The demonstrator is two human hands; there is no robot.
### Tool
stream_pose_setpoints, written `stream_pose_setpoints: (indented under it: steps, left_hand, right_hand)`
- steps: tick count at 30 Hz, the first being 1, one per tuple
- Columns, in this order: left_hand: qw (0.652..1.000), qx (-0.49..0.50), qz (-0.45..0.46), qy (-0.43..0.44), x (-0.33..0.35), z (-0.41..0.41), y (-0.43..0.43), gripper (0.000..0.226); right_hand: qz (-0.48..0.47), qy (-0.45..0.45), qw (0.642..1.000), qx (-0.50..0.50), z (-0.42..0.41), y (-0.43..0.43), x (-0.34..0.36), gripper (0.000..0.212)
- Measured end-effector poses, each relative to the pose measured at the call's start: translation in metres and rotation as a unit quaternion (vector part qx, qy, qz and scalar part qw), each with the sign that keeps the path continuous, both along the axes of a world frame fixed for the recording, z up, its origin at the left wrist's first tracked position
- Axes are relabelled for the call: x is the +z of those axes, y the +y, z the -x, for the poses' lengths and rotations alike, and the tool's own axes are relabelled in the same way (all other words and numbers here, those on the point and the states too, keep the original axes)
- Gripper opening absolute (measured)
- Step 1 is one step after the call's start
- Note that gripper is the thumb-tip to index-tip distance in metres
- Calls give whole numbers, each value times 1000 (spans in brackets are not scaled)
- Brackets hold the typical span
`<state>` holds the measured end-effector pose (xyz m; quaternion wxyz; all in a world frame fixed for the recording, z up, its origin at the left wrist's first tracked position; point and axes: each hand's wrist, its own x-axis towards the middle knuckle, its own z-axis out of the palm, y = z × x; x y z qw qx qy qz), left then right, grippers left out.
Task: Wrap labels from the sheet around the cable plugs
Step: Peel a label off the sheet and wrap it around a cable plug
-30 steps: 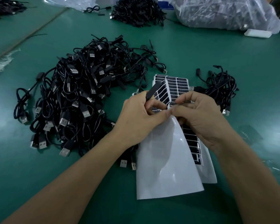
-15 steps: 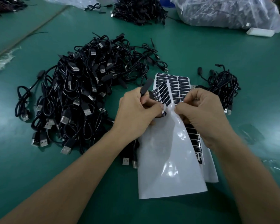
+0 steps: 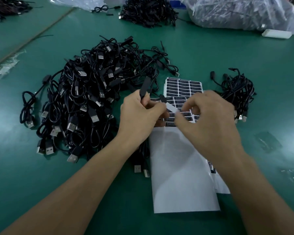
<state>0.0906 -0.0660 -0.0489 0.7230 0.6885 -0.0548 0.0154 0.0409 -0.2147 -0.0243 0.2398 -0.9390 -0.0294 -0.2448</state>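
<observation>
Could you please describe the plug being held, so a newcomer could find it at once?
Start at the large heap of black USB cables on the green table. At its right edge, the left hand grips one slim black oblong plug. Unlike the heap's plugs, it sticks up from the fist, beside the pale label strip the right hand pinches.

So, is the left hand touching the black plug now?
Touching. The head view shows the left hand gripping the black plug, whose upper end sticks out above the curled fingers.
</observation>
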Motion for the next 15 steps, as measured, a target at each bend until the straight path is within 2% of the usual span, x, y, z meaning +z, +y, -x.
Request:
stream_pose_setpoints:
  steps: [5, 15]
  left_hand:
    - [998, 24, -54, -31, -2, 1, -1, 49]
    - [1000, 0, -23, -10, -4, -2, -1, 46]
  right_hand:
    - [-3, 2, 1000, 22, -2, 11, -11, 18]
    - [-10, -18, 1000, 0, -5, 16, -11, 9]
